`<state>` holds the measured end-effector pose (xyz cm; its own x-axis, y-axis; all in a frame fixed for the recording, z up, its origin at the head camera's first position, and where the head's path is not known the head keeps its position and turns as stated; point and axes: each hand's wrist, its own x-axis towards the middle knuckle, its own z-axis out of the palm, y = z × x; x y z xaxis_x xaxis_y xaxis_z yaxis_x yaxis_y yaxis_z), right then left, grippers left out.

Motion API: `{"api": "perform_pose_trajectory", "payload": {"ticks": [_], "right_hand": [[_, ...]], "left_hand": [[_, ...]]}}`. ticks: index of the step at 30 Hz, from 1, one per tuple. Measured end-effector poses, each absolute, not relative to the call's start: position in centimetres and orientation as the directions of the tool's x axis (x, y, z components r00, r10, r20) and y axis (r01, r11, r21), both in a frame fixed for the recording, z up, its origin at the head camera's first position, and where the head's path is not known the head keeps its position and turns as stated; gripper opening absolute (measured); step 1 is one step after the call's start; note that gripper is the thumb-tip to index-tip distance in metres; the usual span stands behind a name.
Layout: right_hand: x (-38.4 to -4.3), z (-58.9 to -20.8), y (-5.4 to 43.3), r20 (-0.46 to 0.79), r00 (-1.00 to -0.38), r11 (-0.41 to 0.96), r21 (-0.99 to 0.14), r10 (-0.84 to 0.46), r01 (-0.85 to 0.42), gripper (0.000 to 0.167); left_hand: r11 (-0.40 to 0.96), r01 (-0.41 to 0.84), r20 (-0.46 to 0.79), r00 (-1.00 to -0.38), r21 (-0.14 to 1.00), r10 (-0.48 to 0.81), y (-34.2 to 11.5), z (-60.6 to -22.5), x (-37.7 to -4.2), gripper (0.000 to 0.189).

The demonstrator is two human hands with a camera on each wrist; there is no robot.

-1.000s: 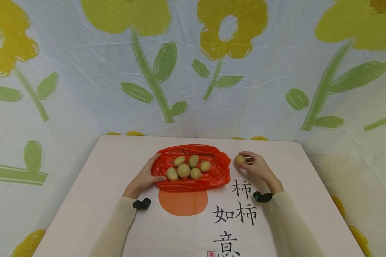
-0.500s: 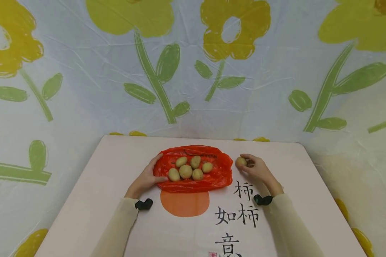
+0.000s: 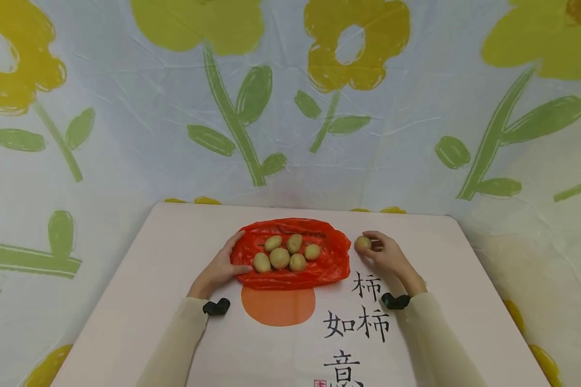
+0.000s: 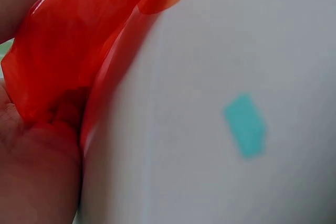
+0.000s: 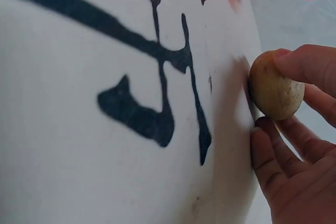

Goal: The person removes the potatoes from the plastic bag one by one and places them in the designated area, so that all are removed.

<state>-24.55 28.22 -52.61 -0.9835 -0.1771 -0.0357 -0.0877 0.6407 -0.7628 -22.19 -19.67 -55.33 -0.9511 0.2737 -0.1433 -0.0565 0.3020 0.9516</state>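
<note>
A red plastic bag [image 3: 331, 269] lies spread on the table with its edges rolled up. Several potatoes [image 3: 280, 258] rest together inside it. At the bag's left end my left hand [image 3: 219, 269] holds the rim, thumb at the front and fingers toward the back. In the left wrist view the red film [image 4: 79, 35] drapes over part of that hand and covers some fingers. Just right of the bag, my right hand [image 3: 388, 252] pinches a single potato [image 5: 274, 87] between thumb and fingers. This potato is down at the table surface, apart from the bag.
The pale table [image 3: 135, 279] carries an orange disc print [image 3: 278, 307] and black brush characters [image 3: 355, 324] in front of the bag. A flower-patterned cloth [image 3: 392, 140] hangs behind the table and along both sides.
The head view has shifted slightly. My right hand and its potato sit a touch closer to the bag than one second ago. My left hand keeps its hold on the bag.
</note>
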Motion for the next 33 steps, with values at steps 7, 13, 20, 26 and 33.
{"api": "perform_pose_trajectory", "payload": {"ticks": [7, 13, 20, 26, 33], "right_hand": [[-24.4, -52.7, 28.4, -0.033, -0.986, 0.661, -0.745, -0.166, -0.086, 0.052], [-24.3, -52.6, 28.5, -0.028, -0.986, 0.667, -0.74, -0.165, -0.091, 0.054], [-24.3, -52.3, 28.6, -0.011, -0.985, 0.643, -0.759, -0.171, -0.103, 0.058], [-24.4, -52.1, 28.6, -0.016, -0.986, 0.639, -0.763, -0.168, -0.096, 0.059], [-24.5, -51.5, 28.2, -0.016, -0.988, 0.649, -0.756, -0.154, -0.089, 0.066]], "left_hand": [[0.288, -0.058, -0.143, -0.948, 0.956, 0.285, -19.3, -55.5, -22.3, 0.105], [0.296, -0.052, -0.139, -0.95, 0.954, 0.279, -19.3, -55.4, -22.3, 0.107], [0.306, -0.042, -0.129, -0.954, 0.951, 0.272, -19.4, -55.5, -22.2, 0.107], [0.314, -0.039, -0.131, -0.953, 0.948, 0.274, -19.4, -55.5, -22.2, 0.107], [0.31, -0.035, -0.125, -0.953, 0.95, 0.276, -19.4, -55.5, -22.2, 0.106]]}}
